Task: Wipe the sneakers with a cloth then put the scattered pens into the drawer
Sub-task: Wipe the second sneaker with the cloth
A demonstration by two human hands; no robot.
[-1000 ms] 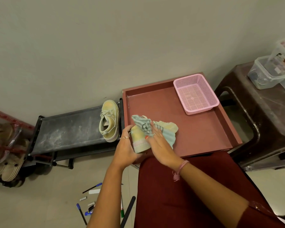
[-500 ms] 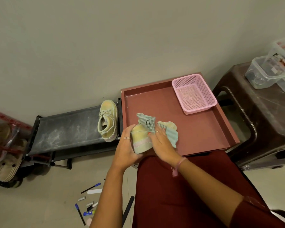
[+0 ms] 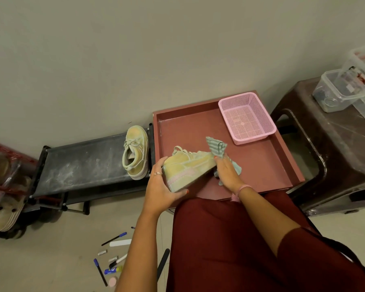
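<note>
— Fingers?
— Your left hand [image 3: 159,189] is curled round the sneaker [image 3: 188,168] heel; your right hand [image 3: 228,172] presses the cloth [image 3: 217,147] on its toe, fingers prob. curled.
— Shoe?
— Over the drawer [image 3: 261,165], long axis left-right, toe pointing right. Pens [image 3: 114,239] on floor.

A plain off-white wall [image 3: 135,60] runs behind everything, meeting a pale beige tiled floor [image 3: 40,260]. Against the wall stands a low black metal shoe rack with a dusty top shelf [image 3: 82,165]. To the right sits a dark brown glossy plastic stool [image 3: 335,154], carrying clear plastic lidded boxes [image 3: 335,91]. Light is soft and even.
</note>
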